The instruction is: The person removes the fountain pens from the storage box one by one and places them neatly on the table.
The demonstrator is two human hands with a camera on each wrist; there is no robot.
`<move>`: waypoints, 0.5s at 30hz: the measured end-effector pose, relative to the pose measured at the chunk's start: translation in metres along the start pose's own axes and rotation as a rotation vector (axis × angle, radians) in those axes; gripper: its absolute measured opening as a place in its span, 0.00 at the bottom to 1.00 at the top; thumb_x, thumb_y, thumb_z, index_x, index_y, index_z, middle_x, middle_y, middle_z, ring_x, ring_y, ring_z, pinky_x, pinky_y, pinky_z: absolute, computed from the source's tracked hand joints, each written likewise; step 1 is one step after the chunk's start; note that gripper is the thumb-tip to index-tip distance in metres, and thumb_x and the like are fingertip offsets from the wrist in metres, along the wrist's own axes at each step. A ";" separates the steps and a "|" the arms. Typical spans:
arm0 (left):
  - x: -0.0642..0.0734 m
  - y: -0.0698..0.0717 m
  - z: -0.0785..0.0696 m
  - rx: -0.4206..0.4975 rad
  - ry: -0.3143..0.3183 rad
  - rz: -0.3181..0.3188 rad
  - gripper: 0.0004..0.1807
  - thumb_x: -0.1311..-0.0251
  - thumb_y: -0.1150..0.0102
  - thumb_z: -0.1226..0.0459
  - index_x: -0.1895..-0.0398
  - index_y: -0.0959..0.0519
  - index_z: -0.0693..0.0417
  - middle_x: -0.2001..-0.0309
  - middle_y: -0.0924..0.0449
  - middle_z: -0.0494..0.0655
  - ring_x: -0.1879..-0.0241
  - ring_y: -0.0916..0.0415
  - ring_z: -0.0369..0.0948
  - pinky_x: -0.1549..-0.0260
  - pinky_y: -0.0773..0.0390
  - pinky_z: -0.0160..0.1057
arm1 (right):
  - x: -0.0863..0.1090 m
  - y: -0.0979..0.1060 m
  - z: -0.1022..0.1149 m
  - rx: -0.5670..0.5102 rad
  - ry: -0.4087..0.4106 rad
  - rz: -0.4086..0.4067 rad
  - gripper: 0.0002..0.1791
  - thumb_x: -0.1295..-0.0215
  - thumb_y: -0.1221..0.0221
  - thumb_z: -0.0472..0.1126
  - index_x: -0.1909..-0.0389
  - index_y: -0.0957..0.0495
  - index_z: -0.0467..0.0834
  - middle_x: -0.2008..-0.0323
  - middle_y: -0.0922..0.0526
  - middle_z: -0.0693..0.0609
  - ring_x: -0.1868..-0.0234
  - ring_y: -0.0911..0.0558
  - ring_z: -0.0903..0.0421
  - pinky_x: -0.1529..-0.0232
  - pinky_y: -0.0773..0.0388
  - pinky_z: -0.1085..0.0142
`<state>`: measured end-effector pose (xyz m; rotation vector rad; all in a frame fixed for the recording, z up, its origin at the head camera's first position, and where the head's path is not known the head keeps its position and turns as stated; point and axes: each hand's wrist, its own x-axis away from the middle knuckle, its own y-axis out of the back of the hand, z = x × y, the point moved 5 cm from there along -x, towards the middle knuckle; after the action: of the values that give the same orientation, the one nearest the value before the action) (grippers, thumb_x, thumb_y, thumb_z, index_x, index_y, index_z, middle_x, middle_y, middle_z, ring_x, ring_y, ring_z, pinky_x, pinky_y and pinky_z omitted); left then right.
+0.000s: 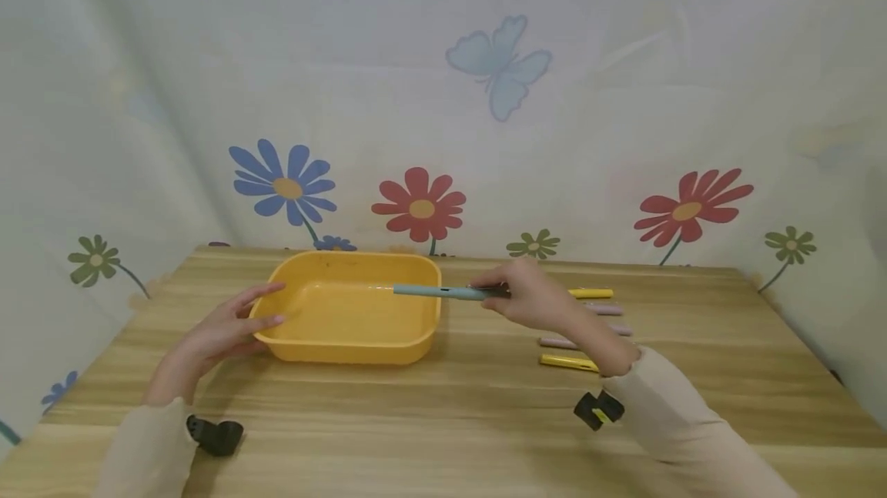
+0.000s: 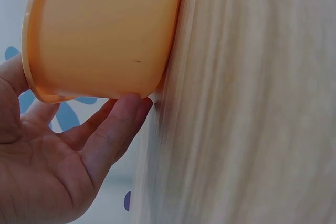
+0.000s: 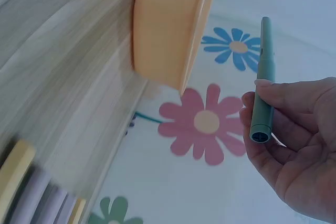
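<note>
A yellow plastic basin (image 1: 349, 353) stands at the left of the wooden table. At its left end my left hand (image 1: 218, 329) grips the wall, some fingers over the rim and others against the outside, as the left wrist view of the hand (image 2: 58, 166) also shows. My right hand (image 1: 530, 296) pinches a pale blue-green pen (image 3: 264, 72) between thumb and fingers. Held nearly level, the pen (image 1: 423, 292) points left, its far end above the basin's right part. No object shows on the visible basin floor.
Right of the basin, partly behind the right forearm, lie several pens: a yellow pen (image 1: 592, 293) at the back, lilac pens (image 1: 604, 309) between, and another yellow pen (image 1: 564, 362) in front. A flowered curtain (image 1: 596, 136) hangs behind the table (image 1: 416, 436).
</note>
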<state>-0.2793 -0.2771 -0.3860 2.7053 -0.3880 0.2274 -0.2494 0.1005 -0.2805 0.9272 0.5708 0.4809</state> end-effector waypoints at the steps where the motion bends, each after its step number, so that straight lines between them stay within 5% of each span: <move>1: 0.000 0.001 0.000 -0.001 -0.002 0.000 0.41 0.41 0.43 0.56 0.30 0.52 0.55 0.31 0.67 0.67 0.50 0.31 0.48 0.56 0.23 0.45 | 0.004 0.002 -0.003 0.000 -0.008 -0.001 0.13 0.47 0.38 0.29 0.58 0.19 0.34 0.65 0.16 0.46 0.70 0.19 0.60 0.70 0.22 0.72; 15: 0.001 0.001 0.000 0.004 -0.004 0.001 0.41 0.42 0.42 0.56 0.30 0.52 0.56 0.31 0.67 0.66 0.48 0.32 0.50 0.55 0.23 0.46 | 0.072 0.022 -0.048 0.031 -0.060 -0.029 0.14 0.50 0.37 0.27 0.60 0.19 0.32 0.69 0.16 0.46 0.74 0.22 0.64 0.76 0.26 0.73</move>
<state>-0.2792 -0.2785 -0.3852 2.7100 -0.3907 0.2238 -0.2293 0.1851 -0.3026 0.9590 0.5373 0.4178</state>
